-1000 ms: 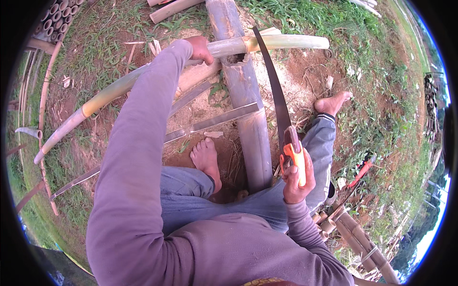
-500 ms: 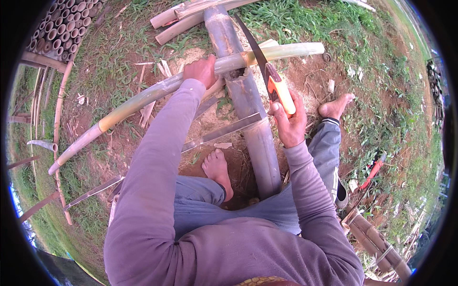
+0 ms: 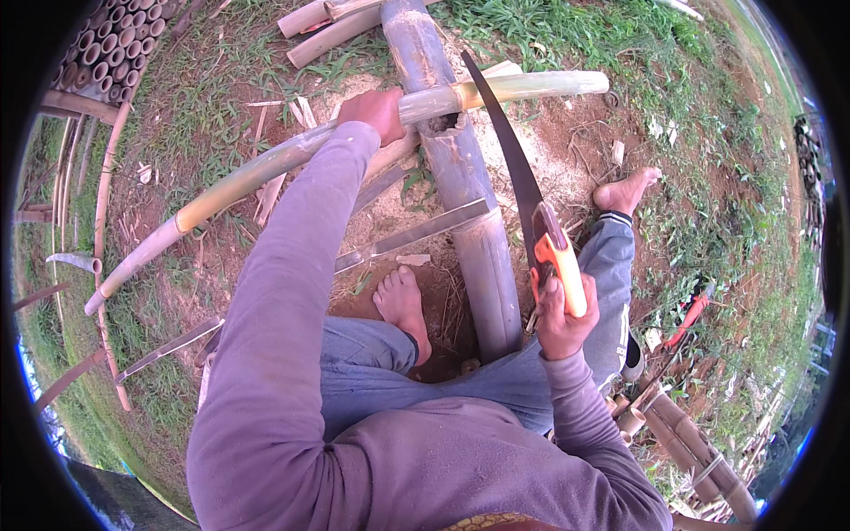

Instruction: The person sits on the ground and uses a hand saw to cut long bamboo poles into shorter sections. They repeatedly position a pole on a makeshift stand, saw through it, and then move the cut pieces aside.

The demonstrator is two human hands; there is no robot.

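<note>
A long bamboo pole (image 3: 239,190) slants from the lower left to the upper right, resting across a thick grey bamboo log (image 3: 482,274). My left hand (image 3: 374,117) is wrapped around the pole just left of the log. In my right hand (image 3: 567,323) is the orange handle of a handsaw (image 3: 513,146), held to the right of the log. The dark blade points up and away, its far part crossing the pole just right of a pale joint ring. Whether the teeth have cut into the pole cannot be made out.
A flat strip (image 3: 416,237) lies across the log, nearer me. Cut bamboo lengths (image 3: 332,49) lie at the far end. Stacked bamboo tubes (image 3: 115,49) are at the upper left. A red-handled tool (image 3: 689,320) lies on the grass at right. My bare feet flank the log.
My right hand has drawn the saw toward me and slightly right, so more blade lies on the near side of the pole. My left hand stays on the pole, nearly still.
</note>
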